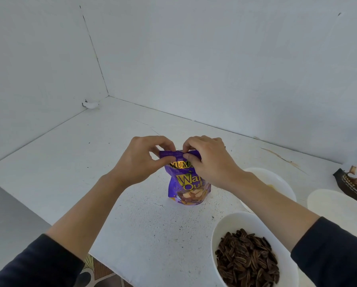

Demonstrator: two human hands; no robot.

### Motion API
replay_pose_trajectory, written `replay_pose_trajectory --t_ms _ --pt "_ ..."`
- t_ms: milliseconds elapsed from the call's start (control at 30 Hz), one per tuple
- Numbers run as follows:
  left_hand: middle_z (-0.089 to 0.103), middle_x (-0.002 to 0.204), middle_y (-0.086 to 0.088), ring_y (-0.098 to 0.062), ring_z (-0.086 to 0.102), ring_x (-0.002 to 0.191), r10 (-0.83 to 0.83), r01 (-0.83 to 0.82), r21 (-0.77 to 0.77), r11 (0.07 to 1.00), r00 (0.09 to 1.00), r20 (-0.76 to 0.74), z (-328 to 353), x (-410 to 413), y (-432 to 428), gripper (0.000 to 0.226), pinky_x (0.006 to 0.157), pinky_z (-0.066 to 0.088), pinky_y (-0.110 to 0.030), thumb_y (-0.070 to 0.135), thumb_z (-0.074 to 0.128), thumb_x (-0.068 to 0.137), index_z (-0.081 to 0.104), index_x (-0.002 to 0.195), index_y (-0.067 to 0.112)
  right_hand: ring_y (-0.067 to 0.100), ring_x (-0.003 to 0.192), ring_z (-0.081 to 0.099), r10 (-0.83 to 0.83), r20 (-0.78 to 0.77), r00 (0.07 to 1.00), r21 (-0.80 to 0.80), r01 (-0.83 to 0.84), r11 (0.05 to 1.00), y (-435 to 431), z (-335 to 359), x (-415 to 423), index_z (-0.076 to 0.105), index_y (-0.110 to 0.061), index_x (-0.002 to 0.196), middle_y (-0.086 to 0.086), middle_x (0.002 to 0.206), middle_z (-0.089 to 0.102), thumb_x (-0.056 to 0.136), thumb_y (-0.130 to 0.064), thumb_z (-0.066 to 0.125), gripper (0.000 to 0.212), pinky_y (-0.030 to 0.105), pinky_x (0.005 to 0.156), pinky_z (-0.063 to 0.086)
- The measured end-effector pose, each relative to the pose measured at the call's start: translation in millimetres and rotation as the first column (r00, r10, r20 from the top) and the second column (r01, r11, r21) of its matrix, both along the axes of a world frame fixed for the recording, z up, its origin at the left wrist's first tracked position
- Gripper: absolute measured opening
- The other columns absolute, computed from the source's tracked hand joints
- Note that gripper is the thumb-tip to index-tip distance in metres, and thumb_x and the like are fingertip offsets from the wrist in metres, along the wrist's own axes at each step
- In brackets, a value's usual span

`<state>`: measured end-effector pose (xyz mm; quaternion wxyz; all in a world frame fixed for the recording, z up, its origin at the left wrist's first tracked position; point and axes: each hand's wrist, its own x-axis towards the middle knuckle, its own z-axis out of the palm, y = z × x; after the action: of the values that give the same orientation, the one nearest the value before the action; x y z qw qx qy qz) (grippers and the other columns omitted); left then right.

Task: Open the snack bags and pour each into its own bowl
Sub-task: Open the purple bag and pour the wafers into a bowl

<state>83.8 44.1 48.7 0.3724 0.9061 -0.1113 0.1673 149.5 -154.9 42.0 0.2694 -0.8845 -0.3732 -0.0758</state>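
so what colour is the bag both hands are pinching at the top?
Purple bag with yellow lettering, clearest in the head view; left hand and right hand pinch its top.

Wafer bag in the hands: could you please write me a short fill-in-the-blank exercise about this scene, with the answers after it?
1. The left hand and the right hand pinch the top edge of the ____ wafer bag.
2. This bag stands ____ on the white table.
3. The nearest white bowl holds dark striped sunflower ____.

Answers: purple; upright; seeds.
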Motion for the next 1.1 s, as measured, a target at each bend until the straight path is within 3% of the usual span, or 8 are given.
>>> replay_pose_trajectory --t_ms 367,500,600,700,800,900,1000,1100 --pt "0.075 0.081 0.004 -0.012 0.072 0.074 -0.006 -0.010 -0.080 0.997 0.981 -0.196 14.4 0.0 4.2 0.003 0.065 0.052 -0.013 0.022 0.077 0.089 0.075 0.088 0.025 0.014 0.097 0.049 0.066 0.133 0.989 0.164 -0.088 0.983 0.8 -5.4 -1.6 0.073 -0.022 0.088 -0.009 0.099 0.053 0.092 -0.020 0.067 0.008 0.038 0.093 0.032" --pt "0.076 0.086 -0.004 -0.028 0.072 0.080 -0.114 0.063 -0.160 0.985 0.937 -0.329 23.3 1.8 1.6 0.009 0.078 0.058 -0.034 0.019 0.070 0.095 0.077 0.091 0.021 0.015 0.095 0.044 0.087 0.196 0.977 0.180 -0.124 0.976 -6.6 -3.7 0.0 0.075 -0.027 0.085 -0.010 0.097 0.049 0.089 -0.026 0.067 0.010 0.041 0.090 0.033" --pt "0.076 0.083 -0.005 -0.021 0.071 0.075 -0.122 0.026 -0.223 0.974 0.895 -0.429 24.2 3.9 -4.1 0.008 0.072 0.054 -0.021 0.016 0.071 0.094 0.078 0.093 0.020 0.014 0.088 0.040 0.112 0.191 0.975 0.171 -0.145 0.974 -11.8 -2.0 2.6 0.076 -0.027 0.083 -0.009 0.096 0.046 0.088 -0.022 0.070 0.009 0.042 0.083 0.036" --pt "0.078 0.084 -0.008 -0.017 0.073 0.076 -0.152 0.003 -0.300 0.954 0.868 -0.473 23.3 4.0 -8.5 0.005 0.072 0.051 -0.016 0.016 0.073 0.092 0.078 0.093 0.016 0.009 0.081 0.045 0.160 0.094 0.983 0.227 -0.178 0.958 -19.5 -2.6 3.5 0.078 -0.020 0.085 -0.009 0.097 0.042 0.087 -0.014 0.073 0.008 0.030 0.079 0.039" --pt "0.078 0.093 -0.015 -0.028 0.075 0.087 -0.234 0.003 -0.405 0.914 0.821 -0.521 20.4 3.8 -9.9 0.010 0.083 0.058 -0.031 0.015 0.072 0.092 0.076 0.098 0.008 0.009 0.073 0.047 0.172 0.072 0.982 0.251 -0.185 0.950 -25.1 -6.0 1.1 0.078 -0.017 0.086 -0.010 0.096 0.041 0.088 -0.009 0.072 0.010 0.022 0.073 0.038" --pt "0.077 0.101 -0.016 -0.028 0.073 0.091 -0.300 -0.059 -0.503 0.862 0.740 -0.602 16.6 4.2 -11.0 0.013 0.093 0.053 -0.043 0.012 0.070 0.092 0.076 0.103 0.007 0.011 0.069 0.051 0.165 0.121 0.979 0.261 -0.191 0.946 -29.9 -9.4 -1.2 0.077 -0.014 0.086 -0.008 0.093 0.047 0.091 -0.009 0.069 0.010 0.028 0.071 0.042" --pt "0.077 0.088 -0.011 -0.016 0.070 0.076 -0.289 -0.091 -0.505 0.858 0.728 -0.622 17.7 4.9 -15.1 0.011 0.080 0.054 -0.032 0.001 0.070 0.089 0.077 0.096 0.005 0.016 0.075 0.059 0.219 0.093 0.971 0.235 -0.236 0.943 -31.0 -9.1 -4.3 0.073 -0.010 0.089 -0.002 0.096 0.054 0.095 -0.005 0.063 0.012 0.038 0.071 0.051" --pt "0.076 0.084 -0.017 -0.018 0.070 0.075 -0.250 -0.086 -0.483 0.871 0.769 -0.588 20.1 5.4 -18.7 0.014 0.071 0.055 -0.023 -0.009 0.071 0.083 0.080 0.090 -0.001 0.014 0.081 0.059 0.263 0.021 0.965 0.191 -0.262 0.946 -29.6 -4.6 -5.5 0.069 -0.011 0.092 -0.007 0.101 0.053 0.093 0.000 0.062 0.013 0.038 0.074 0.051"
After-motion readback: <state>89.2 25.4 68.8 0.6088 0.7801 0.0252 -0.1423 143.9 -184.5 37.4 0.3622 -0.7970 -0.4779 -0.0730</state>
